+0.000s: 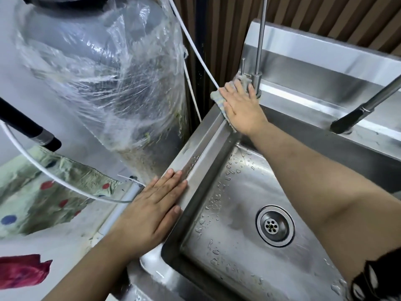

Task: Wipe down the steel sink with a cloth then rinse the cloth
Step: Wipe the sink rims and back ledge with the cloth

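Left hand (152,211) on sink (201,148) rim; right hand (243,109) presses cloth (217,98).

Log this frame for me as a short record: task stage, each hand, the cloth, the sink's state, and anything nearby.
stage: wiping the rim; cloth not yet rinsed
left hand: flat on the sink left rim, holding nothing
right hand: fingers straight, pressing the cloth onto the far left corner, beside the tap base
cloth: mostly under the palm, edges showing
sink: droplets on the basin and left rim; drain uncovered
nearby: plastic-wrapped grey tank left of the sink
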### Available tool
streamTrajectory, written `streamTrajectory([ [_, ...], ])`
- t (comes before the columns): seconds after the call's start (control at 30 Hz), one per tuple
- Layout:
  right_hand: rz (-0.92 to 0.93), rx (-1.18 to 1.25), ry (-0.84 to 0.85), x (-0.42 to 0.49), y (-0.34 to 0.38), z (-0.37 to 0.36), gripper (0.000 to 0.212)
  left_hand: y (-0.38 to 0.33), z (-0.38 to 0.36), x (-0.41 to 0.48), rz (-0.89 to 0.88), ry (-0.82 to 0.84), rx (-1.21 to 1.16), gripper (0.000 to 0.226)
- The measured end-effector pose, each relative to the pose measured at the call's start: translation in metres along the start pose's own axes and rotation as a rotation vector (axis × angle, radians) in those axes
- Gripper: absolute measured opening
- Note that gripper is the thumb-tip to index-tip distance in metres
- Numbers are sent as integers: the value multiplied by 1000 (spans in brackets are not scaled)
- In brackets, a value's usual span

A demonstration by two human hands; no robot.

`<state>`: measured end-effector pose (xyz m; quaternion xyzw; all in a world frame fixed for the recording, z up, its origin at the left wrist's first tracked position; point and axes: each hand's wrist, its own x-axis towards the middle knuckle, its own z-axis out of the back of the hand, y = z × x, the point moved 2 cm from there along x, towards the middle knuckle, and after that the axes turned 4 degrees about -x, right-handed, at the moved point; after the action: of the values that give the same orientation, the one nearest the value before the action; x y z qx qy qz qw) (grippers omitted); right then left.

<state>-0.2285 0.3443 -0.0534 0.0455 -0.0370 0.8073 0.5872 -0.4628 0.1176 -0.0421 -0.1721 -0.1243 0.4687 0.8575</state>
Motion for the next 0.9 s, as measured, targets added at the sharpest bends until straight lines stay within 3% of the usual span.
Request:
streamTrajectory([
  [0.1,22,125,-42,-39,39,4,46,-3,3,-23,42,5,-18,54],
  [0.23,293,233,-28,-127,119,10,49,-8,2,-49,16,37,18,52],
  [0.33,405,253,84,-140,123,13,52,-8,-1,-59,13,59,33,53],
  [0.53,16,132,22,-89,85,4,49,-10,4,-66,-8,40,35,55],
  [0.63,145,148,-15,-126,135,8,57,-11,6,-80,-16,25,27,55],
  [0.77,373,182,41,-169,158,14,49,-8,1,-89,-28,48,37,56],
  [0.83,304,162,118,-152,139,13,51,-9,0,-90,-31,40,50,56],
  [0.9,102,128,105,-129,118,12,56,-11,-1,-90,-36,40,70,56],
])
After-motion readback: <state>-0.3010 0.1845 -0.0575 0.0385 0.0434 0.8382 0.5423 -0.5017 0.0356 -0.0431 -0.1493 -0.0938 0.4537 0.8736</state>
